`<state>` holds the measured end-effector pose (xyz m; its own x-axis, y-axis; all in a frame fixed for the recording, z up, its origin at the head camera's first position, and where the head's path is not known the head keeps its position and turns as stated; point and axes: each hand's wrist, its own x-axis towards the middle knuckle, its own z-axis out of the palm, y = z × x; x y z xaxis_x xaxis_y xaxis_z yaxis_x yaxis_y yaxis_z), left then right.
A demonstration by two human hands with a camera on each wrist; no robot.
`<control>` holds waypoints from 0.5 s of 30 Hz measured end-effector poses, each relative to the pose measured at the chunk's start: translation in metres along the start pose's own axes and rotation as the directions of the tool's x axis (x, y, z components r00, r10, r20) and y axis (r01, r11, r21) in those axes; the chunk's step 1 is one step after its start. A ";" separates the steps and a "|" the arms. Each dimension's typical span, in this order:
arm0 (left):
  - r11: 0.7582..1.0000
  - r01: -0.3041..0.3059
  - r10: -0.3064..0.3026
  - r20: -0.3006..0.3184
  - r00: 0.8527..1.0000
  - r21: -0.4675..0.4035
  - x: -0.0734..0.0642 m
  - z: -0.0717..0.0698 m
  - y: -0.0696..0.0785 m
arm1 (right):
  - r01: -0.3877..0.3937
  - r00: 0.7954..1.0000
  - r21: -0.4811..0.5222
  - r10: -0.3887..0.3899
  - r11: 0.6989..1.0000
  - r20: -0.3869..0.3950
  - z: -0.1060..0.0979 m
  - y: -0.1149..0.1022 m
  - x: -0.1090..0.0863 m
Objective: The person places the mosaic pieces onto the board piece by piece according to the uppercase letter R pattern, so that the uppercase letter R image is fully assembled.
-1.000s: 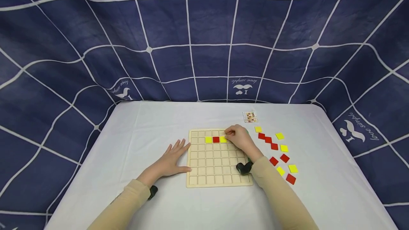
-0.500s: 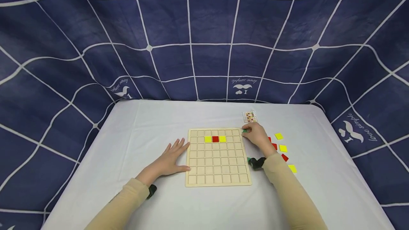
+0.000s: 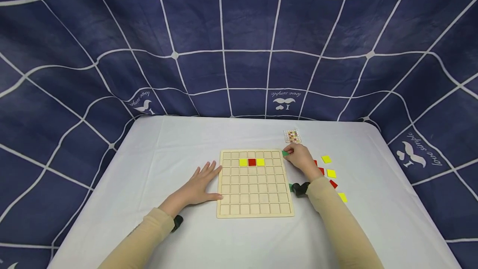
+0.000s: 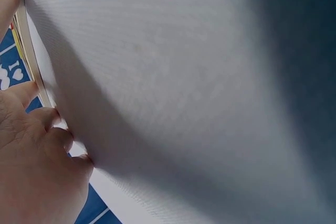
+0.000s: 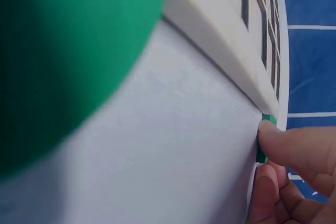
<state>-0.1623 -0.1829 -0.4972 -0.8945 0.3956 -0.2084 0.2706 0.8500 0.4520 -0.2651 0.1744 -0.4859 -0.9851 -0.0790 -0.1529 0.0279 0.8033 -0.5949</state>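
Observation:
A square wooden grid board (image 3: 240, 189) lies on the white table. In its second row sit a yellow tile (image 3: 243, 162), a red tile (image 3: 252, 162) and another yellow tile (image 3: 260, 162), side by side. My left hand (image 3: 198, 186) lies with fingers spread, thumb and index fingertip touching the board's left edge. At the far right corner of the board, my right hand (image 3: 299, 157) pinches a green tile (image 3: 285, 153) between thumb and fingers; the right wrist view shows this green tile (image 5: 261, 153) against the board's corner.
A second green tile (image 3: 291, 187) lies by the board's right edge, partly behind the wrist camera. Loose yellow tiles (image 3: 331, 173) and red tiles (image 3: 333, 184) lie to the right, some hidden by my right arm. A small pattern card (image 3: 292, 136) lies behind.
My right hand has left the right-hand yellow tile on the board and moved right, to the green tile at the far right corner. My left hand stays in place.

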 end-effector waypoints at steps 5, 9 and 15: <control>1.000 -0.002 0.002 -0.002 1.000 0.005 0.000 0.000 0.000 | -0.010 1.000 0.004 0.010 1.000 0.017 -0.001 0.001 0.002; 1.000 0.001 -0.001 0.003 1.000 0.004 0.000 0.000 0.001 | -0.030 0.999 0.035 0.030 0.999 0.011 -0.003 0.002 0.000; 1.000 0.008 -0.008 0.012 1.000 0.009 0.000 0.000 0.001 | -0.019 0.999 0.052 0.020 0.998 -0.026 -0.009 -0.001 -0.006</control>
<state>-0.1619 -0.1824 -0.4968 -0.8925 0.3925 -0.2221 0.2667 0.8564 0.4420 -0.2611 0.1788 -0.4775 -0.9884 -0.0477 -0.1444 0.0551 0.7727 -0.6323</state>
